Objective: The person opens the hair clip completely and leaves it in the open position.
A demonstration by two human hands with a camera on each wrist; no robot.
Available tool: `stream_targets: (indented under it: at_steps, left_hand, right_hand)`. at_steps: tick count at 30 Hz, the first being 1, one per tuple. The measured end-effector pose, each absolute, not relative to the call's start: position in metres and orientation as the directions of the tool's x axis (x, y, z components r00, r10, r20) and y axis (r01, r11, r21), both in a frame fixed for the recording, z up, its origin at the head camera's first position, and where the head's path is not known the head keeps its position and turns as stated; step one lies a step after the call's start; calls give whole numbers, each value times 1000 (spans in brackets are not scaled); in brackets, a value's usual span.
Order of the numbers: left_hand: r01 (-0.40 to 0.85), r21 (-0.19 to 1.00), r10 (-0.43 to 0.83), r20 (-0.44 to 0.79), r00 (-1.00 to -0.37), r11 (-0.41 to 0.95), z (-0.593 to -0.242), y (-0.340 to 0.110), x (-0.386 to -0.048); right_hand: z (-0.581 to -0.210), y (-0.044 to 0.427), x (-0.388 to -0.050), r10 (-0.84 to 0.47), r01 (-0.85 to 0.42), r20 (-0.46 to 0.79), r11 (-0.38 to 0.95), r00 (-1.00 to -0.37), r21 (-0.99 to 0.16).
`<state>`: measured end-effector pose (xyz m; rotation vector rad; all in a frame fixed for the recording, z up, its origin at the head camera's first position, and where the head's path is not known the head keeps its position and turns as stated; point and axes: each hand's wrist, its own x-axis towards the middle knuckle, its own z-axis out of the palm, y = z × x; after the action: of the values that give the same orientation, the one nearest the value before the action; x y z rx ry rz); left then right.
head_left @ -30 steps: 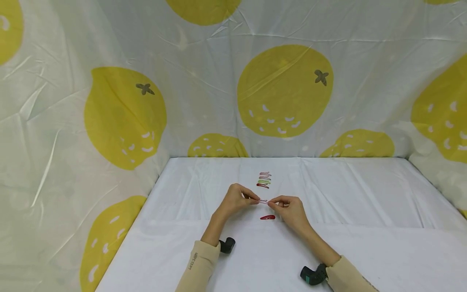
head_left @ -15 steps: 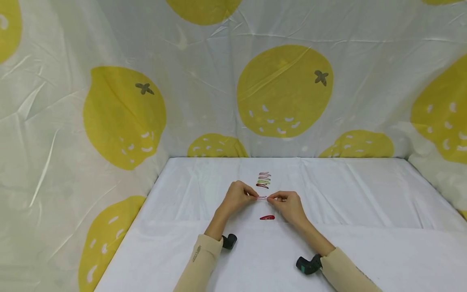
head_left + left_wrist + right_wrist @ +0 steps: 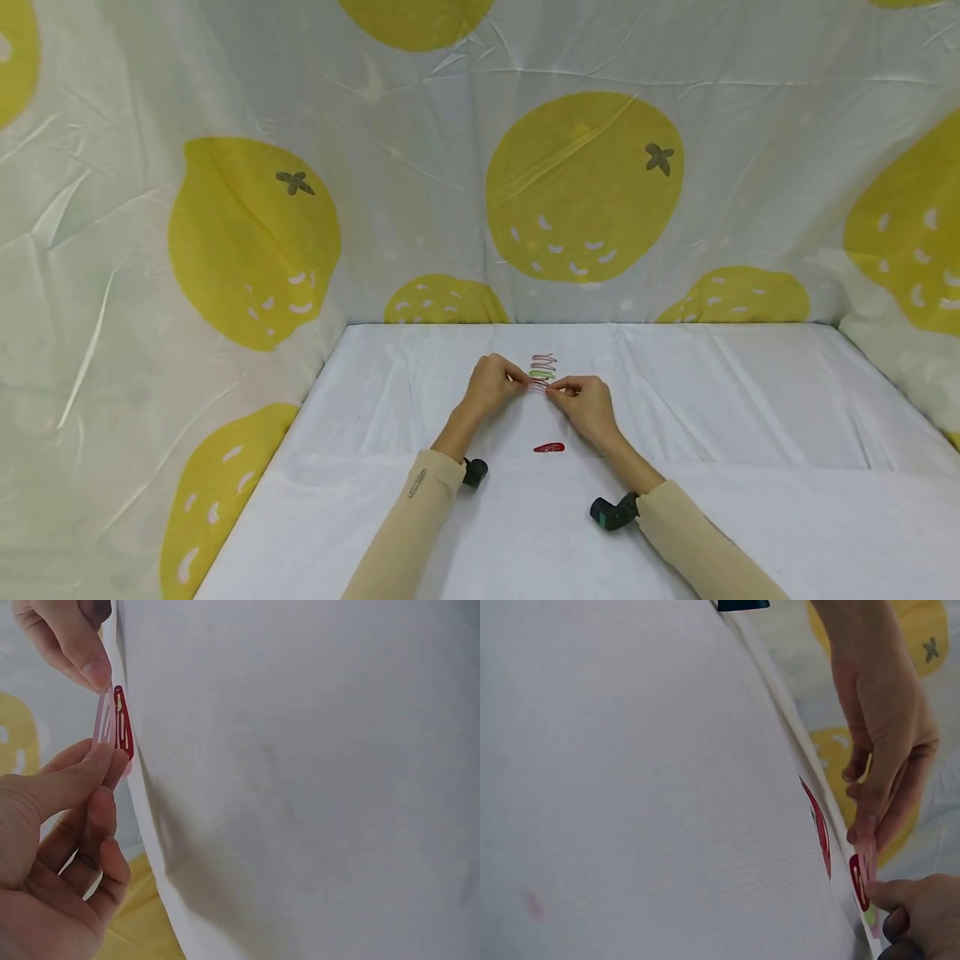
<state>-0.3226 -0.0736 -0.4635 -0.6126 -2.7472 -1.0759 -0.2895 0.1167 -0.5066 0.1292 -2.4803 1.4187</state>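
A pink snap hair clip is stretched between both hands over the white table. My left hand pinches one end of it between thumb and fingers, and my right hand pinches the other. Just beyond lies a row of snap hair clips: a dark red clip closest to the hands, then a green clip, then pink clips. From the head view, the held clip partly overlaps the dark red one, and I cannot tell whether they touch. Another red hair clip lies nearer me, apart from the row.
A white cloth covers the table, whose back edge meets a hanging curtain printed with yellow lemons. Black wrist devices jut out by both beige sleeves.
Both hands have moved away from me together, carrying the pink hair clip from the space between the red clip and the row up to the row's near end. The lying clips have stayed put.
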Motion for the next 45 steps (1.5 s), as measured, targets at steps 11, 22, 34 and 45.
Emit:
stream_targets:
  at_steps: [11,22,34,45]
  left_hand:
    - [383,622,299,240,-923,683,-468,-72,-331]
    - [344,630,291,190,-938,696,-466,-70,-330]
    - [336,701,295,185,-938,629,-465,-92,-303]
    - [253,797,442,-19,-897,548,-461,-102,-270]
  right_hand:
    - [-506,113,-294,92,-159,252,560,-963,-813]
    - [-504,114,-290,103,-157,249,539,-963,-828]
    - [-499,131,-270,36,-72,99,445,-994,-892]
    - [-491,149,-235,-267,-141,5,494,-964,-858]
